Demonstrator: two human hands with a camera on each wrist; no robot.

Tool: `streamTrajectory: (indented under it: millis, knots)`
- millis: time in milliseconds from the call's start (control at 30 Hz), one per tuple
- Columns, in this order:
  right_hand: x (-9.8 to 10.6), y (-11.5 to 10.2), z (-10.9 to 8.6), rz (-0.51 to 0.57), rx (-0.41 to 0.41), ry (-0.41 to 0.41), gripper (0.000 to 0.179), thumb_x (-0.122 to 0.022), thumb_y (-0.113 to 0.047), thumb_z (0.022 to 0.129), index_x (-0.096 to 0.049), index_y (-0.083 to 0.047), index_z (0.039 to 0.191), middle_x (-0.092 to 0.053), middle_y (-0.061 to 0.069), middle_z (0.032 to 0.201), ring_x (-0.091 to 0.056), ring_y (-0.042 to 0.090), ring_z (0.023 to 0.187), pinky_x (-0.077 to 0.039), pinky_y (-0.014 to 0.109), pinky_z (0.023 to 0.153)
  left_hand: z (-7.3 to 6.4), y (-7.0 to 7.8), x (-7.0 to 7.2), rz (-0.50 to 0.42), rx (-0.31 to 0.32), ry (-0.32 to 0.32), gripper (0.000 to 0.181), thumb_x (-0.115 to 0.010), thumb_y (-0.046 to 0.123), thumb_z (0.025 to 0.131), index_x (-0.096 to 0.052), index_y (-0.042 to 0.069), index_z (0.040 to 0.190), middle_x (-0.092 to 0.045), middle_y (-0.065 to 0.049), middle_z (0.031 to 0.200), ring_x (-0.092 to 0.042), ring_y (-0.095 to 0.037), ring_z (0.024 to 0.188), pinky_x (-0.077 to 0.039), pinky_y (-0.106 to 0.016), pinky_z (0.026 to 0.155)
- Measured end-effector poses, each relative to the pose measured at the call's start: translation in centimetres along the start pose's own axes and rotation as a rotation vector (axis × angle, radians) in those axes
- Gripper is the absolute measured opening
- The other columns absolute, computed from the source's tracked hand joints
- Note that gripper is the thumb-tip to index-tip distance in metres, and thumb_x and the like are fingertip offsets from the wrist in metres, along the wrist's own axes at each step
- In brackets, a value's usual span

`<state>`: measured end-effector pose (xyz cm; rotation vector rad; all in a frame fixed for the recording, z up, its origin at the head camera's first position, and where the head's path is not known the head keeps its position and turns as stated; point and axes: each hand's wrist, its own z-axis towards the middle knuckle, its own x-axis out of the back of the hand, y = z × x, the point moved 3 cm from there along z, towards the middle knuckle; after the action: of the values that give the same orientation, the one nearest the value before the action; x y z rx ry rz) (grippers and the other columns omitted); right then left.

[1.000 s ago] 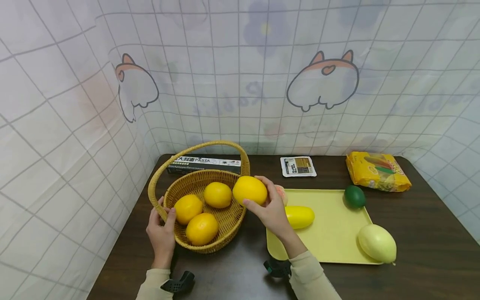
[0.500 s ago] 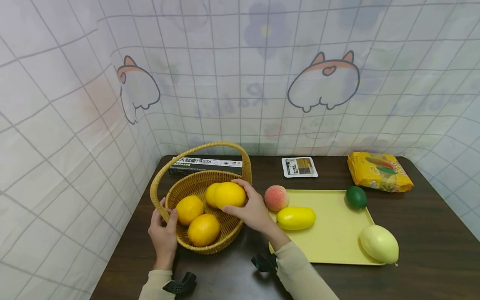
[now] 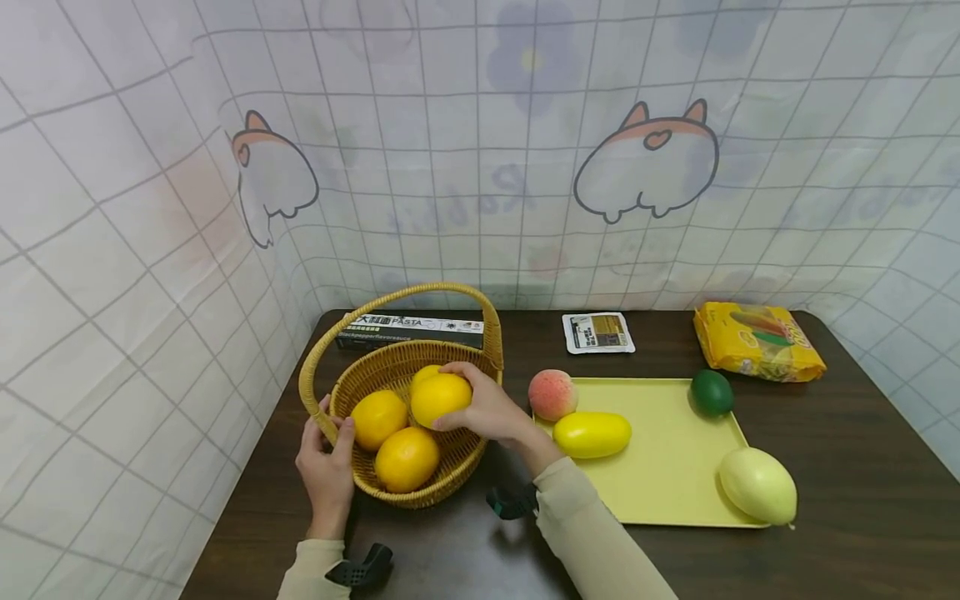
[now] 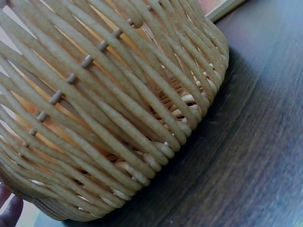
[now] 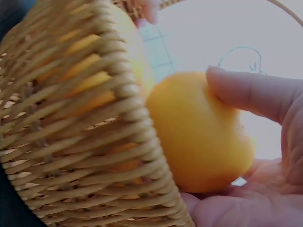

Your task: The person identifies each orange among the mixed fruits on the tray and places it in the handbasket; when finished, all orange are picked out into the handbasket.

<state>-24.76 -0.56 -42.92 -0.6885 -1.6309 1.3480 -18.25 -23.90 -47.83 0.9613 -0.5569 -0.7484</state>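
Observation:
A round-bottomed wicker basket (image 3: 465,467) with a tall arched handle stands on the left of the table. My left hand (image 3: 327,467) holds its left side at the foot of the handle; fingertips show at the edge of the left wrist view. My right hand (image 3: 487,407) grips a plump yellow lemon (image 3: 441,400), thumb on one side and fingers on the other. This lemon is inside the rim, overlapping a lemon (image 3: 424,375) behind it. Two more lemons lie in the basket, one at the left (image 3: 379,420) and one in front (image 3: 407,460).
Right of the basket lies a pale yellow tray (image 3: 667,483). On or at it are a peach (image 3: 553,395), a long yellow fruit (image 3: 592,435), a dark green fruit (image 3: 711,393) and a pale yellow-green fruit (image 3: 757,487). Behind stand a pasta box (image 3: 411,331), a flat packet (image 3: 597,333) and a yellow bag (image 3: 757,342).
My right hand has carried the lemon left, from the basket's right rim to over its middle, uncovering the peach. My left hand has stayed at the handle's foot.

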Motion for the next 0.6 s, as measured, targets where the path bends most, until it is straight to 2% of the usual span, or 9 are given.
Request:
streamTrajectory:
  millis: [133, 267, 400, 600]
  knots:
    - [0.4, 0.0, 0.3, 0.049, -0.039, -0.104, 0.073, -0.082, -0.017, 0.076, -0.045, -0.016, 0.139, -0.051, 0.008, 0.133, -0.056, 0.025, 0.103, -0.048, 0.039, 0.088, -0.2, 2.0, 0.2, -0.008, 0.003, -0.012, 0.011, -0.064, -0.002, 0.090, -0.060, -0.012, 0.090, -0.057, -0.024, 0.133, -0.053, -0.039, 0.111, -0.036, -0.012, 0.086]
    - [0.8, 0.0, 0.5, 0.062, -0.069, -0.170, 0.071, -0.081, -0.016, 0.076, -0.046, -0.015, 0.137, -0.051, 0.008, 0.132, -0.056, 0.025, 0.103, -0.048, 0.038, 0.088, -0.3, 2.0, 0.2, -0.012, 0.011, -0.019, 0.011, -0.064, -0.001, 0.091, -0.060, -0.011, 0.090, -0.057, -0.023, 0.133, -0.053, -0.038, 0.113, -0.036, -0.012, 0.086]
    - [1.0, -0.1, 0.6, 0.066, -0.087, -0.192, 0.069, -0.080, -0.015, 0.076, -0.047, -0.014, 0.136, -0.050, 0.009, 0.132, -0.055, 0.024, 0.104, -0.047, 0.038, 0.089, -0.3, 2.1, 0.2, -0.014, 0.013, -0.020, 0.010, -0.064, -0.001, 0.090, -0.060, -0.011, 0.089, -0.057, -0.024, 0.133, -0.053, -0.038, 0.115, -0.036, -0.012, 0.087]
    - [0.9, -0.1, 1.0, 0.063, -0.092, -0.185, 0.070, -0.079, -0.014, 0.074, -0.047, -0.013, 0.137, -0.050, 0.009, 0.132, -0.054, 0.024, 0.105, -0.046, 0.037, 0.090, -0.3, 2.1, 0.2, -0.014, 0.013, -0.017, 0.011, -0.064, -0.001, 0.091, -0.060, -0.011, 0.090, -0.057, -0.023, 0.133, -0.053, -0.039, 0.113, -0.037, -0.012, 0.085]
